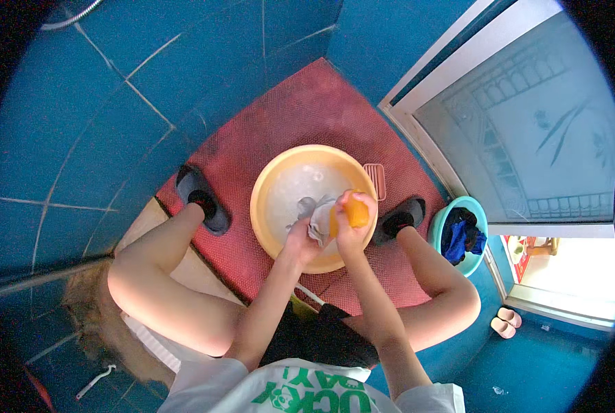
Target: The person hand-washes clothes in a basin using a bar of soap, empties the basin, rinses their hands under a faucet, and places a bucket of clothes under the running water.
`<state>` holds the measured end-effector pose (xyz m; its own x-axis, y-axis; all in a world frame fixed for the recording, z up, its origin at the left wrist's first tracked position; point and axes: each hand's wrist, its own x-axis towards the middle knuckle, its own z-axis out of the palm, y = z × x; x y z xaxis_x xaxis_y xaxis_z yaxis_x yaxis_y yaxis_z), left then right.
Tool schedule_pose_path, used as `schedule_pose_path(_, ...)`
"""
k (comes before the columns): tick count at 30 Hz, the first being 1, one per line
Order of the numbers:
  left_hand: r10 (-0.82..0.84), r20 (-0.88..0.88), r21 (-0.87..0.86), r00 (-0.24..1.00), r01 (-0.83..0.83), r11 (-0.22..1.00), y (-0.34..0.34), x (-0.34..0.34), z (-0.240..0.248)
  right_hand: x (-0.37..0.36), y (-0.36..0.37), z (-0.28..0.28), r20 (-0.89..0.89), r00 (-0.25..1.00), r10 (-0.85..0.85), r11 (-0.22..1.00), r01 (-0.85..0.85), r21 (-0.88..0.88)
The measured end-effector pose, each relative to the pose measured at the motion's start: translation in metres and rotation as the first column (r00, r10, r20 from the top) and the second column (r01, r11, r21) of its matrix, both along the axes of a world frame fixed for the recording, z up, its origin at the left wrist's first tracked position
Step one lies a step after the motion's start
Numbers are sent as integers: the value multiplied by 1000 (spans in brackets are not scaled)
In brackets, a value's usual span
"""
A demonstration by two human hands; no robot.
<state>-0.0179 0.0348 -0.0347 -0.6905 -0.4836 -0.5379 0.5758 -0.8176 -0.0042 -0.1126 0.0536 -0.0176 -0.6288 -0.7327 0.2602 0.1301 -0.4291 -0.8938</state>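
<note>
A yellow basin [261, 224] of cloudy water stands on the floor between my feet. Over its near right side, my left hand [298, 244] is closed around a bunched white-grey cloth [321, 221], part of which trails toward the water. My right hand [351, 238] grips an orange bar of soap [355, 210] right beside the cloth. The soap's lower part sits against the fabric, and my fingers cover some of it. Just outside the basin's right rim lies a pink slotted soap dish [375, 180].
A red textured mat [294, 110] lies under the basin. To the right, a turquoise tub [436, 237] holds dark and blue clothes [461, 237]. Blue tiled walls and a frosted door [527, 131] enclose the space. Pink slippers [505, 322] rest near the doorway; a white brush [95, 383] lies lower left.
</note>
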Motion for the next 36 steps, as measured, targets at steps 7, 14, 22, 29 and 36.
schedule_pose_path(7, -36, -487, -125, 873, -29, 992, -1, 5, -13, 1, 11, -3, -730, 655, 192, 981, -105, 163)
schedule_pose_path(14, 16, -389, -26, 921, -28, 999, 7, 17, -11, 17, 19, 7, -753, 523, 401, 909, -332, 253)
schedule_pose_path(22, -9, -50, -173, 999, 0, 985, 7, 4, 6, 11, 27, 14, -728, 523, 443, 895, -310, 322)
schedule_pose_path(29, -88, 238, 39, 967, 81, 996, 0, 2, -10, 10, 17, 18, -816, 493, 302, 953, -138, 269)
schedule_pose_path(36, 25, -46, 197, 999, -15, 980, 2, 1, -14, 8, 11, 18, -664, 606, 438, 893, -207, 400)
